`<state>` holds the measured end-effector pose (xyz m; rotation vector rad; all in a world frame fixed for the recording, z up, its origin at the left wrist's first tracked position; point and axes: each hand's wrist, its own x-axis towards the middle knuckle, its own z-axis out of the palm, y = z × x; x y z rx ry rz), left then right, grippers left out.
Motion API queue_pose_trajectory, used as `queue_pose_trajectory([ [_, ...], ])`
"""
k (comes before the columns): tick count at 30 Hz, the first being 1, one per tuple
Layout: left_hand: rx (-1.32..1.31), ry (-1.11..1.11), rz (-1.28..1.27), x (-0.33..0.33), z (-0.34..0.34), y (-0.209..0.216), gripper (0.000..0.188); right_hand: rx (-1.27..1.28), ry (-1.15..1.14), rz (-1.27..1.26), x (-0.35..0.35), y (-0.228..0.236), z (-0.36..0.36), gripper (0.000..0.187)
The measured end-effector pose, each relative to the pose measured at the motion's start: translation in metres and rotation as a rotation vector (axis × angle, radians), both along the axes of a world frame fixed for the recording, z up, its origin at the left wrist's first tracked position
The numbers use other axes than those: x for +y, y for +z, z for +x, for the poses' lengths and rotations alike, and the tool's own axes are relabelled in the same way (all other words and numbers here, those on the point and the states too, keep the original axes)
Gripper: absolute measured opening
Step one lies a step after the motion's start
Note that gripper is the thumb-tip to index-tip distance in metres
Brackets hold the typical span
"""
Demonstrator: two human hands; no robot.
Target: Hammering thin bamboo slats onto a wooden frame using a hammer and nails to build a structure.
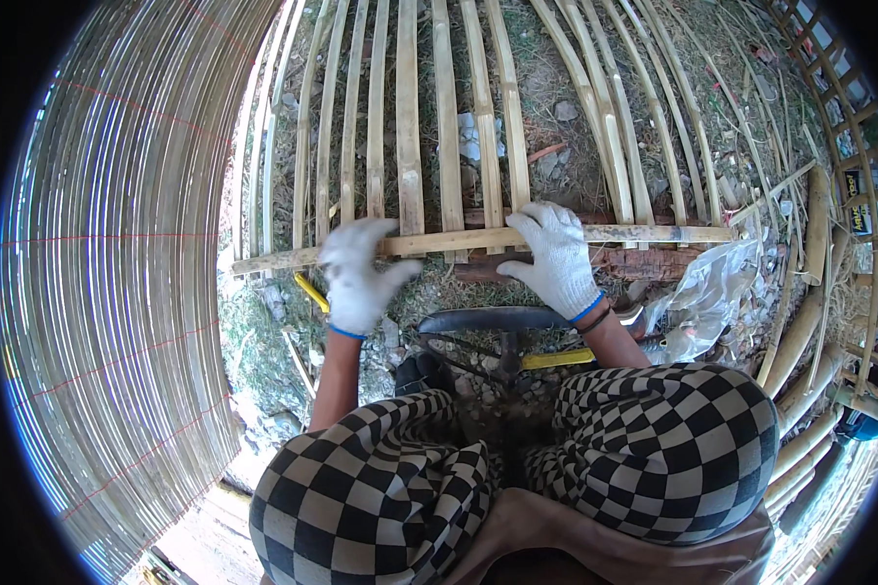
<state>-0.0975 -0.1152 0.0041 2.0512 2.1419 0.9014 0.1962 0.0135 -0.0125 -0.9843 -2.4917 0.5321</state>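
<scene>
A bamboo crosspiece (pixel 449 241) lies across the near ends of several long bamboo slats (pixel 409 127). My right hand (pixel 559 261), in a white knitted glove with a blue cuff, is on the crosspiece, its fingers over the far side and its thumb on the near side. My left hand (pixel 358 276), gloved alike and blurred by motion, is at the crosspiece's left part with thumb and fingers apart. Whether it touches the bamboo I cannot tell. Below the crosspiece lie a long dark curved blade (pixel 493 319) and a yellow handle (pixel 558 359) with a dark head.
Another yellow handle (pixel 312 292) lies beside my left hand. A clear plastic sheet (pixel 707 297) is at the right, near bamboo poles (pixel 798 327). A tall screen of thin slats (pixel 127 253) stands at the left. My checkered knees (pixel 668 444) are close below; stones and dry grass cover the ground.
</scene>
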Motion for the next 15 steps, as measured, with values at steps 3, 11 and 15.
queue_pose_trajectory([
  [3, 0.101, -0.113, -0.136, 0.020, 0.034, 0.004, 0.080, 0.020, -0.044, 0.038, -0.004, -0.006, -0.004, 0.070],
  [11, 0.155, -0.159, -0.177, 0.041, 0.047, -0.001, 0.081, 0.038, -0.070, 0.067, -0.006, -0.015, -0.007, 0.063],
  [15, 0.107, -0.207, -0.128, 0.047, 0.052, -0.006, 0.074, 0.031, -0.064, 0.078, -0.003, -0.014, -0.007, 0.060],
])
